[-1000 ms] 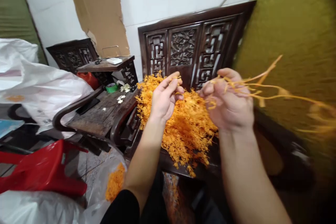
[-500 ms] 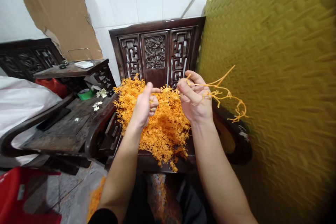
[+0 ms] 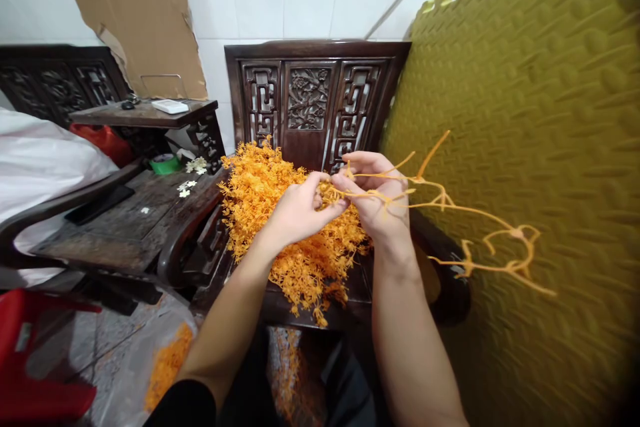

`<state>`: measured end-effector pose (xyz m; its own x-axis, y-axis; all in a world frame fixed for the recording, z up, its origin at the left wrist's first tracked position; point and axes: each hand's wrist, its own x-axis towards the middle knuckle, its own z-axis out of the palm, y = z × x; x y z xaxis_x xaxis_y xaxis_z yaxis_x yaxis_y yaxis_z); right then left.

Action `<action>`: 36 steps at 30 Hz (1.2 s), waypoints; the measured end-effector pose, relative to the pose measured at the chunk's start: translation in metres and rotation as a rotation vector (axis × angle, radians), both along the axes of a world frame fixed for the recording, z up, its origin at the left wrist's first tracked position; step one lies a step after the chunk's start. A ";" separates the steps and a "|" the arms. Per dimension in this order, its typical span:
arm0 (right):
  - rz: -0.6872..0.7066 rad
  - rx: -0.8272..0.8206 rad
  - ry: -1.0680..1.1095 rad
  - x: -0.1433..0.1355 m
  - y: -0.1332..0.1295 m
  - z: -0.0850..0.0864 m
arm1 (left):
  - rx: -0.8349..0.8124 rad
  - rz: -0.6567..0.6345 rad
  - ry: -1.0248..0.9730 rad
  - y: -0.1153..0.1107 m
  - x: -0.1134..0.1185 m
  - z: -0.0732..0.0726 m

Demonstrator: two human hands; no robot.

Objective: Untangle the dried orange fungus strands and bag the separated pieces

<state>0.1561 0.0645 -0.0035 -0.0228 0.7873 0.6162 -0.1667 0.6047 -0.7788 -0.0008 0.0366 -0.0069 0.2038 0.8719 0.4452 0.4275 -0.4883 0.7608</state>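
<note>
A large heap of orange plastic-looking sprigs point(image 3: 260, 187) lies on the dark wooden chair. Above its right part, my right hand point(image 3: 383, 197) pinches a thin orange branching strand point(image 3: 465, 207), whose loose end trails out to the right in front of the yellow mat. My left hand point(image 3: 303, 210) meets the right fingertips, thumb and fingers closed around a small orange piece at the near end of the strand. Its exact shape is partly hidden by the fingers.
The carved chair back point(image 3: 310, 100) rises behind the heap. A yellow foam mat point(image 3: 525, 113) stands close on the right. At left are a second chair with green tape point(image 3: 165, 163), a red stool point(image 3: 30, 360) and a clear bag point(image 3: 130, 367) holding orange pieces.
My left hand has moved right, from pointing apart to touching the right hand's fingertips. The strand now reaches farther right and lower. The whole view has shifted slightly.
</note>
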 end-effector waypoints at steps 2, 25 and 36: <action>-0.078 0.007 -0.017 -0.002 -0.002 0.001 | 0.063 0.030 -0.001 0.000 0.002 0.000; -0.074 0.094 -0.341 -0.008 -0.001 -0.010 | -0.200 -0.199 -0.584 0.008 -0.008 0.001; 0.379 -0.077 0.022 -0.010 -0.016 0.005 | -0.429 -0.579 -0.808 -0.010 -0.010 0.015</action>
